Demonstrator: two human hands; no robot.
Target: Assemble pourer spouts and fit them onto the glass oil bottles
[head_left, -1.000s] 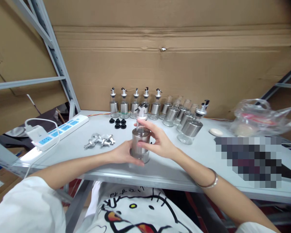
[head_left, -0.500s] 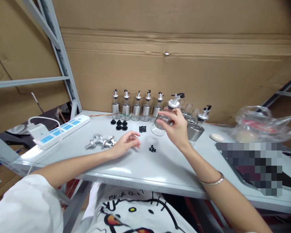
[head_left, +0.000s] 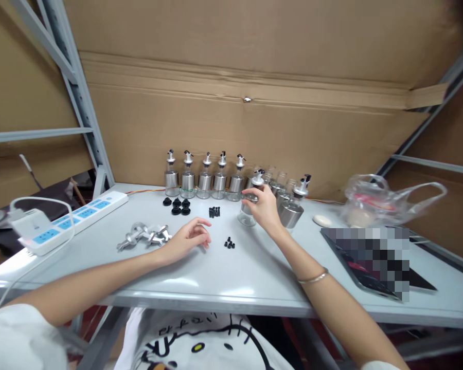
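My right hand (head_left: 266, 210) grips the neck of an oil dispenser bottle (head_left: 247, 219), a glass one with a steel sleeve and a pour spout on top. The bottle is upright, its base at or just over the tabletop. My left hand (head_left: 185, 240) rests on the table with loosely bent fingers apart, holding nothing. Beside it lie silver pour spouts (head_left: 143, 236). Small black caps (head_left: 229, 243) lie between my hands. Farther back are black stoppers (head_left: 176, 207) and small black levers (head_left: 214, 211).
Several spouted bottles (head_left: 204, 182) stand in a row along the cardboard wall (head_left: 235, 128). Another spouted bottle (head_left: 291, 211) stands right of my right hand, with spoutless bottles behind. A power strip (head_left: 81, 218) lies left; a white oval object (head_left: 322, 221), plastic bag (head_left: 374, 203) and tablet-like device (head_left: 364, 270) lie right.
My right hand has lowered the bottle and moved it away from me, toward the tabletop. The camera view has shifted. My left hand has stayed in about the same place on the table.
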